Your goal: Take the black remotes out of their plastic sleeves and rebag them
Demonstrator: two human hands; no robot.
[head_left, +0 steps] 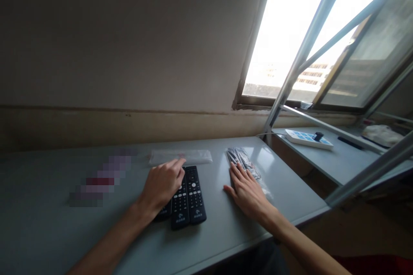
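Black remote controls lie side by side on the grey table: a right one point(196, 200), a middle one point(180, 208) and a left one point(164, 212), mostly covered by my wrist. My left hand point(165, 180) is closed over their upper left part, its fingers curled around a remote; the fingertips are hidden. To the right, my right hand point(247, 189) lies flat with fingers spread on a clear plastic bag point(240, 157) that holds dark and silvery items I cannot make out. Behind the remotes rests a flat clear plastic sleeve point(196, 156).
A blurred-out patch point(106, 176) covers something on the table point(38, 223) at left. On a second table to the right lies a white power strip point(308, 139) with a black plug. A metal frame post point(297, 68) rises between the tables, before a window.
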